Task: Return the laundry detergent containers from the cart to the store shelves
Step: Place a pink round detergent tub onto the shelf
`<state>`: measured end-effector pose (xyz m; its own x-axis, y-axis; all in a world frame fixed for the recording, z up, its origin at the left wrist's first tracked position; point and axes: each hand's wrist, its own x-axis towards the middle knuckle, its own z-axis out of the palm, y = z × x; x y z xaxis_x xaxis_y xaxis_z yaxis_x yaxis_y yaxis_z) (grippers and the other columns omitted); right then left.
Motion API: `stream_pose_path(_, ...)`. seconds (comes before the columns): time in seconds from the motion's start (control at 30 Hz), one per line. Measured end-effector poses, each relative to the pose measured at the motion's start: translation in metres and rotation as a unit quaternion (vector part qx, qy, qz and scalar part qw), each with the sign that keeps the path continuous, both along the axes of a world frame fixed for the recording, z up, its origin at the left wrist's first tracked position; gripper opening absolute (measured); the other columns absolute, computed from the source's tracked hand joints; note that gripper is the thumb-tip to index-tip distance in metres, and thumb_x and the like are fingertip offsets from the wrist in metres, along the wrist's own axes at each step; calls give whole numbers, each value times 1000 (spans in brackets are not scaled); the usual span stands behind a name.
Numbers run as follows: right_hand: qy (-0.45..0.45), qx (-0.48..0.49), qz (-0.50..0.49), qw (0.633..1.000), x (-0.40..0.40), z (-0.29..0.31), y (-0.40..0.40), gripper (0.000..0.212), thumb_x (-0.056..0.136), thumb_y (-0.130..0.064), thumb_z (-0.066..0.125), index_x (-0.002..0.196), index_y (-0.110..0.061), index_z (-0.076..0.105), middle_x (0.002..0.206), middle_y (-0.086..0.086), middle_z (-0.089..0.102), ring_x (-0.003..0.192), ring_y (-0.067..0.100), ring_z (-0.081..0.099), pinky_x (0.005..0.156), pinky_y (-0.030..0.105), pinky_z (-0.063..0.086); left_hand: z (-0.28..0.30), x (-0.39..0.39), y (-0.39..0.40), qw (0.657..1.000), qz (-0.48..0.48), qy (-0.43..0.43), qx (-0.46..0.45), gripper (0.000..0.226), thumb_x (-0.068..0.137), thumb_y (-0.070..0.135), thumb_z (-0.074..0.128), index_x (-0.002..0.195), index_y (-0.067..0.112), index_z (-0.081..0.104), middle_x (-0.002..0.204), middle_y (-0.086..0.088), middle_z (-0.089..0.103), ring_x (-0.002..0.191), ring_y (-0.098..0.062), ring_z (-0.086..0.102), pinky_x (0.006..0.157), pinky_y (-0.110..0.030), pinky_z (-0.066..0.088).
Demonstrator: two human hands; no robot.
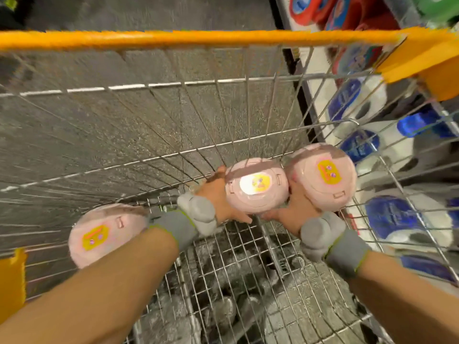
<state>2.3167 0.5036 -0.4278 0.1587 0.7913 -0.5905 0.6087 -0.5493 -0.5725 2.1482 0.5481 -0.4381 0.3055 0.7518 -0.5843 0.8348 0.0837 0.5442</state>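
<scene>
Cart of wire mesh with an orange rim fills the view, and store shelves of blue-and-white bottles run along its right side. Three pink round detergent containers sit inside it: one by the left wall, lying free, and two near the right wall. Left hand curls around the middle container and right hand grips the right container, both wearing grey wrist bands.
</scene>
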Motion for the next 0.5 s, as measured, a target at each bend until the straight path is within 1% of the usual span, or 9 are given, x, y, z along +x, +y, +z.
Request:
stream_pose_path(0.07, 29, 4, 11, 999, -1, -1, 4, 91, 66, -4, 84, 141, -8, 32, 122, -1, 44, 114, 9, 39, 84, 9, 24, -9, -1, -2, 1000, -4, -27, -7, 132, 49, 42, 94, 149, 12, 13, 145, -4, 41, 134, -23, 40, 104, -23, 31)
stream_pose_path(0.13, 44, 22, 22, 999, -2, 0, 6, 92, 63, 4, 84, 139, -5, 32, 121, 1, 45, 113, 8, 39, 78, 5, 22, -17, -5, -4, 999, 8, -40, -1, 149, 35, 51, 94, 149, 11, 7, 144, -6, 44, 128, -20, 44, 103, -26, 36)
stream_pose_path(0.17, 53, 32, 17, 998, -2, -1, 7, 89, 62, 7, 83, 137, -4, 36, 119, 3, 47, 113, 10, 42, 77, 6, 25, -20, -6, -4, 999, 19, -45, -1, 143, 41, 44, 95, 150, 13, 6, 145, -7, 44, 129, -22, 46, 103, -27, 37)
stream_pose_path(0.23, 78, 34, 2, 996, -1, 2, 6, 76, 64, 12, 80, 127, -9, 43, 107, 1, 53, 98, 9, 48, 70, 6, 31, -22, -9, -4, 998, 30, -54, -8, 134, 52, 26, 95, 151, 15, 5, 147, -6, 41, 132, -24, 43, 106, -25, 35)
stream_pose_path(0.3, 115, 31, -31, 992, -1, 3, 4, 67, 65, 17, 77, 113, -15, 44, 90, -8, 56, 77, 2, 53, 55, 2, 38, -20, -12, -2, 993, 52, -101, -22, 139, 42, 30, 96, 150, 12, 11, 142, -6, 47, 131, -24, 45, 110, -33, 37)
stream_pose_path(0.37, 139, 33, -51, 988, 0, 3, 2, 64, 62, 18, 78, 111, -12, 51, 84, -10, 57, 75, -2, 57, 51, 0, 41, -17, -18, -2, 986, 80, -140, -35, 137, 35, 29, 97, 146, 9, 20, 136, -6, 51, 128, -24, 48, 108, -37, 42)
stream_pose_path(0.4, 154, 34, -57, 986, 1, 5, 1, 60, 62, 19, 78, 106, -16, 54, 82, -11, 57, 71, -6, 54, 51, -1, 40, -14, -20, -2, 983, 93, -153, -50, 129, 41, 17, 98, 145, 8, 22, 134, -4, 51, 127, -21, 48, 106, -30, 43)
stream_pose_path(0.47, 180, 29, -68, 981, 3, 15, -1, 56, 65, 19, 76, 92, -24, 51, 78, -15, 52, 64, -10, 46, 50, -2, 38, 1, -24, -4, 975, 114, -178, -70, 110, 51, 0, 93, 139, 9, 27, 121, 8, 53, 118, -12, 48, 89, -7, 45)
stream_pose_path(0.5, 191, 29, -75, 978, 3, 24, -3, 58, 65, 16, 77, 96, -24, 49, 80, -15, 52, 67, -8, 46, 52, -1, 39, 12, -25, -5, 969, 129, -196, -80, 107, 49, 0, 93, 134, 12, 29, 113, 13, 53, 113, -11, 49, 83, -4, 46)
